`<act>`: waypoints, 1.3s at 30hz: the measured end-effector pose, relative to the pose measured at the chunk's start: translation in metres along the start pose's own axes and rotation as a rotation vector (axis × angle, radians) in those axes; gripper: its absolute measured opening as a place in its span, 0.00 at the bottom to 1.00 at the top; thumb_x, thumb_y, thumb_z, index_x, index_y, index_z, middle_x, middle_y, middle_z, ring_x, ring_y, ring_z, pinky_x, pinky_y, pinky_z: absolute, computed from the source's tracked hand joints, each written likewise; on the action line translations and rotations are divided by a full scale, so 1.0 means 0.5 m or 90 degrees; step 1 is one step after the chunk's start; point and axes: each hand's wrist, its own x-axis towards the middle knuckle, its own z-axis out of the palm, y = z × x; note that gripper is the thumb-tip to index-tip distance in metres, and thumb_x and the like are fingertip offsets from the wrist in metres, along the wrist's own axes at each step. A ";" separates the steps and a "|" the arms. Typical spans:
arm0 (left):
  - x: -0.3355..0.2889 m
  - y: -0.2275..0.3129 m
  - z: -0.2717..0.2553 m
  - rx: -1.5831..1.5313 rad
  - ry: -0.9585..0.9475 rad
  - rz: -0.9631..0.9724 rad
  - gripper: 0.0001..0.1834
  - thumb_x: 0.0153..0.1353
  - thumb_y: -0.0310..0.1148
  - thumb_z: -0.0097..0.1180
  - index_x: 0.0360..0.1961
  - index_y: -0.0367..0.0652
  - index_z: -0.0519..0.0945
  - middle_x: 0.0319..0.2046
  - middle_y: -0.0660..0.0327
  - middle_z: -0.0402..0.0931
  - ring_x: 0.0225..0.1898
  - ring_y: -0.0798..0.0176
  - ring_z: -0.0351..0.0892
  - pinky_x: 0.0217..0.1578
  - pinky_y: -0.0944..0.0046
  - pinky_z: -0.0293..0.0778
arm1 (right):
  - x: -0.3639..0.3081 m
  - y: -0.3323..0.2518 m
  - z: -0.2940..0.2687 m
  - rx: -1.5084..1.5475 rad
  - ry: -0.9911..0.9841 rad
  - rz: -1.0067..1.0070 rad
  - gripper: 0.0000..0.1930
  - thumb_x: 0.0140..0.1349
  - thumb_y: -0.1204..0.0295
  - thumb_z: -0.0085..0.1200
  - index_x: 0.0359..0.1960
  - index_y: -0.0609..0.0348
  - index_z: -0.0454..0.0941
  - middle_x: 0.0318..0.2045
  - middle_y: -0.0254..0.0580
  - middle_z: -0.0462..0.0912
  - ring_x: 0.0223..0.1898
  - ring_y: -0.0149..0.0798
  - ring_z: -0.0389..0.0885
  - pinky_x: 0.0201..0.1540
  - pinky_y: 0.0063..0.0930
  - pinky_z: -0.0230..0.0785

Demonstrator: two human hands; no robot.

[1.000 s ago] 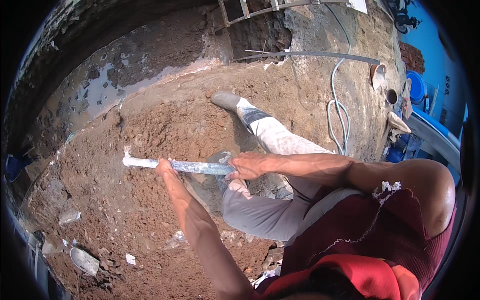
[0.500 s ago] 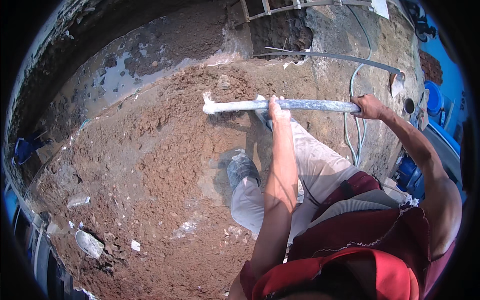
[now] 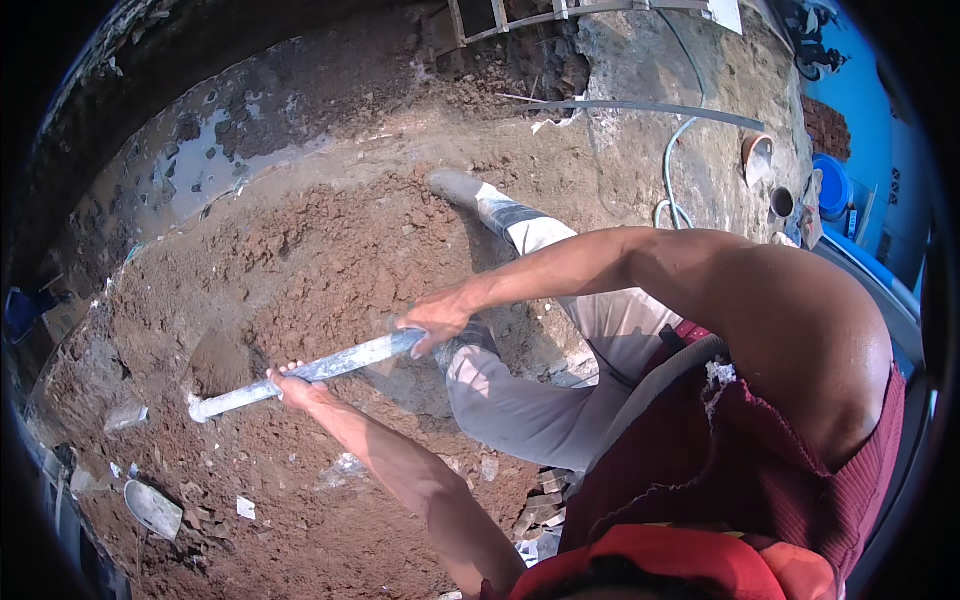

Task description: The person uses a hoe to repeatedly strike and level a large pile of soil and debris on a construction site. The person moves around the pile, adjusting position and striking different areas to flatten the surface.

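Observation:
A hoe (image 3: 350, 362) with a long, whitish, dirt-smeared handle slants over the brown soil (image 3: 330, 270) left of my legs. My left hand (image 3: 293, 387) is wrapped round the handle toward its head end. At the upper end, beside my bent knee, my right hand (image 3: 438, 316) grips the handle's tip. The hoe's head end is low over the loose soil at the left. Its flat blade is soil-coloured, and I cannot tell how deep it sits.
Grey boots (image 3: 455, 188) show that I stand on the soil. A puddle (image 3: 195, 170) lies far left along a wall. A metal strip (image 3: 650, 108), a hose (image 3: 672, 165) and a blue tub (image 3: 831, 186) are at the far right. A pale scoop-shaped piece (image 3: 154, 509) rests near left.
Both hands have swung the hoe from the far middle toward the near left. Its head has come down onto or close over the soil there, and my right arm now reaches across my body.

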 end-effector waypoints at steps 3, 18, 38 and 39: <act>0.137 0.062 -0.090 0.201 0.114 0.025 0.19 0.75 0.45 0.53 0.42 0.36 0.71 0.28 0.58 0.74 0.25 0.61 0.73 0.24 0.59 0.75 | 0.219 -0.115 0.067 0.070 0.023 -0.030 0.25 0.67 0.51 0.57 0.51 0.61 0.75 0.33 0.49 0.84 0.35 0.49 0.84 0.41 0.49 0.76; -0.124 -0.202 0.008 0.486 0.088 -0.145 0.28 0.70 0.34 0.50 0.63 0.31 0.54 0.43 0.46 0.77 0.32 0.53 0.83 0.31 0.57 0.84 | -0.059 0.004 0.058 0.003 0.066 0.101 0.31 0.67 0.43 0.55 0.53 0.63 0.77 0.36 0.54 0.86 0.42 0.56 0.86 0.48 0.48 0.74; -0.721 -0.656 0.503 -0.344 -0.201 -0.681 0.13 0.65 0.45 0.65 0.36 0.53 0.74 0.29 0.69 0.73 0.32 0.63 0.74 0.43 0.52 0.72 | -0.924 0.275 -0.260 -0.414 0.228 0.474 0.19 0.57 0.56 0.65 0.42 0.54 0.76 0.31 0.51 0.85 0.37 0.57 0.85 0.40 0.49 0.75; -0.697 -0.625 0.482 -0.355 -0.217 -0.602 0.13 0.65 0.45 0.65 0.36 0.53 0.74 0.28 0.69 0.72 0.32 0.63 0.74 0.41 0.52 0.72 | -0.892 0.269 -0.256 -0.412 0.220 0.455 0.19 0.58 0.56 0.65 0.42 0.54 0.76 0.31 0.51 0.85 0.37 0.56 0.86 0.40 0.48 0.75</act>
